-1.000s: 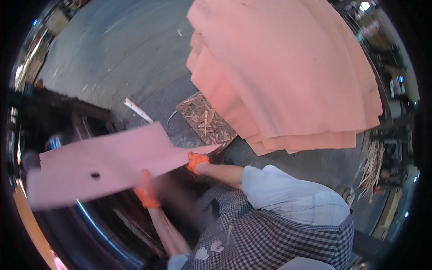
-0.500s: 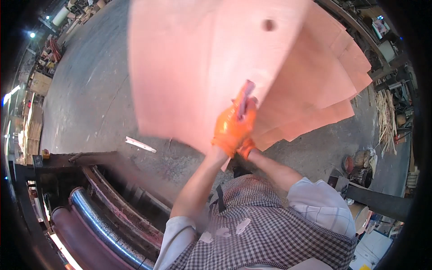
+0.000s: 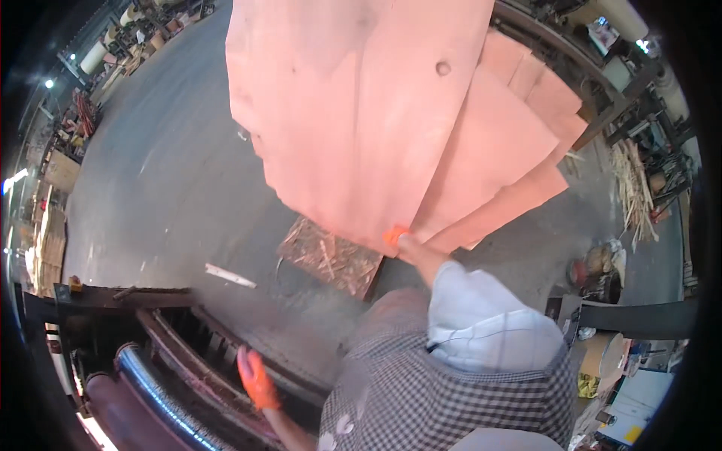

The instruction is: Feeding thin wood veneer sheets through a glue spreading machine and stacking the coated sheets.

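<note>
A large pink-coated veneer sheet (image 3: 331, 128) with a dark knot spreads out in front of me, overlapping other pink veneer sheets (image 3: 496, 135) on the right. My right hand (image 3: 395, 236), in an orange glove, closes on its near corner. Down at the lower left, my left hand (image 3: 258, 382) is empty, its gloved fingers stretched out and stained pinkish at the tips. It is nearest the roller machine's dark frame (image 3: 188, 353). Beyond that frame lie a shiny metal roller (image 3: 162, 395) and a dull reddish roller (image 3: 120, 410).
Below the sheet's near edge is a board (image 3: 331, 255) strewn with wood scraps. A pale strip (image 3: 230, 275) lies on the grey floor (image 3: 158, 188). Thin wood strips (image 3: 635, 188) are heaped at the right, near a dirty drum (image 3: 602, 278).
My left hand has left the sheet and swung down left to the roller machine. The sheet has settled lower and flatter, uncovering the scrap-strewn board. My right hand stays near its near corner.
</note>
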`<state>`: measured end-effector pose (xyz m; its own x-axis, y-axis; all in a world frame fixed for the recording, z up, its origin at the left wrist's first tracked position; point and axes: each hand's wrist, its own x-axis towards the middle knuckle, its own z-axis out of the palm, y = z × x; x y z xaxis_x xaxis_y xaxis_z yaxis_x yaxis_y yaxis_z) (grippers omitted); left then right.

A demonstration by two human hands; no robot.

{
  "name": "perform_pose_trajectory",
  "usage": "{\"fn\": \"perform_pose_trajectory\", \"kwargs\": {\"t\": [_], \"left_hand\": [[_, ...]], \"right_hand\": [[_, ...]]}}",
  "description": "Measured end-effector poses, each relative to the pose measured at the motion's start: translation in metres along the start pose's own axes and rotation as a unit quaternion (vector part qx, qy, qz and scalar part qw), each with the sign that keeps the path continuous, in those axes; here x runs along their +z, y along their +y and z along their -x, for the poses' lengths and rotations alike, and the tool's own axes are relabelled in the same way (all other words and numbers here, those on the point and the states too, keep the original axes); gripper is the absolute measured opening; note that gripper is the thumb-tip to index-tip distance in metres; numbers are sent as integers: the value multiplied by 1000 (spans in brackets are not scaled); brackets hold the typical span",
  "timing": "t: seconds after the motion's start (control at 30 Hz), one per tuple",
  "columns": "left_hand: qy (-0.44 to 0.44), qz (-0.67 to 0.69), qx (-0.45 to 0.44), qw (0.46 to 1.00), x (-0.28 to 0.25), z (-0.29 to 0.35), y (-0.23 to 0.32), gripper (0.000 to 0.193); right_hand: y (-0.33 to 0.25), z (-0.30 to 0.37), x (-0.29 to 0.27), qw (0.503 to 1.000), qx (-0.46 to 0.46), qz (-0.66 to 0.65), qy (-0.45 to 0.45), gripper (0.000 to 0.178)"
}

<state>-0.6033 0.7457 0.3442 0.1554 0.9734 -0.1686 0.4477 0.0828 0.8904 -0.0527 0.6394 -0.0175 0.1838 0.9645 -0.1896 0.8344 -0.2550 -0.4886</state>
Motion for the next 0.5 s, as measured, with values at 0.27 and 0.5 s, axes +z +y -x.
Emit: {"fn": "perform_pose_trajectory", "kwargs": {"t": [0.27,0.5], "left_hand": [[110,249,-236,933,-56,75,-118,70],[99,153,-362,914,14,94,-189,72]], "right_hand": [[-189,-7,-54,949,283,-96,-97,39],[-103,17,-43,894,301,-292,-156,47]]}}
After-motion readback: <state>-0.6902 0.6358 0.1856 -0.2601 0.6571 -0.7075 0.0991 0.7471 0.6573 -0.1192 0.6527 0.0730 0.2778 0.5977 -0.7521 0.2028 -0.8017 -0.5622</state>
